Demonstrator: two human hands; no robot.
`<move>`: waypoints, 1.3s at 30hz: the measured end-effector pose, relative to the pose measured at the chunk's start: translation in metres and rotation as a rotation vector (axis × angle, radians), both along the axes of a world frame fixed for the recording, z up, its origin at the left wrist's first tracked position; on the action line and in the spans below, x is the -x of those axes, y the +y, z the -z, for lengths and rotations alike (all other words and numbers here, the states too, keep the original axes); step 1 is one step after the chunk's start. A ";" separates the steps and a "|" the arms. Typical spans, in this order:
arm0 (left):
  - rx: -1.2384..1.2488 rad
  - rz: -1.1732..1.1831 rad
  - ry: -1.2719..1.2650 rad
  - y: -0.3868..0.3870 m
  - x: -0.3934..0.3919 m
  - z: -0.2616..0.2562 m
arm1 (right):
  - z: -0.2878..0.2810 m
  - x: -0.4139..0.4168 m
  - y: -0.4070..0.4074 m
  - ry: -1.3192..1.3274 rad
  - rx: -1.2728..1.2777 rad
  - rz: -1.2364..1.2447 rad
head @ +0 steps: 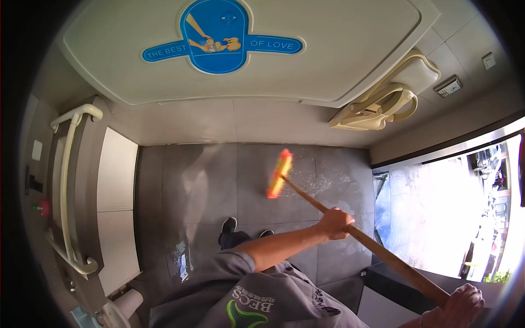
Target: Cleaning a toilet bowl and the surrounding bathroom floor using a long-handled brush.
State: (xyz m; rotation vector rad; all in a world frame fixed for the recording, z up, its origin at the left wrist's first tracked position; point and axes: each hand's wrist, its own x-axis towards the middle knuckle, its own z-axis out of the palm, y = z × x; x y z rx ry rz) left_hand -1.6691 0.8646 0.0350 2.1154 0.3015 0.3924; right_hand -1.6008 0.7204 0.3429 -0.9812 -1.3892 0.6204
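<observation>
A floor brush with a red-orange and yellow head, blurred, meets the wet grey floor tiles in front of me. Its long wooden handle slants down to the lower right. My left hand grips the handle partway along, with the left arm reaching across my body. Around the handle's upper end, at the lower right, is my right hand. Splashed water lies on the tiles just right of the brush head.
A folded baby changing station juts from the wall ahead, beside a wall-mounted child seat. White grab bars line the left. At right, a bright doorway opens outside. My shoe stands on the tiles.
</observation>
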 end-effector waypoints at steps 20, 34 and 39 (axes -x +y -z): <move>-0.402 -0.409 1.109 0.243 0.336 0.205 | 0.283 0.141 0.222 0.433 0.779 0.090; -0.067 0.275 0.109 0.110 -0.027 0.022 | 0.023 0.021 0.095 0.204 -0.068 0.527; -0.138 0.269 0.219 0.120 -0.017 0.093 | 0.107 -0.012 0.076 0.415 0.055 0.841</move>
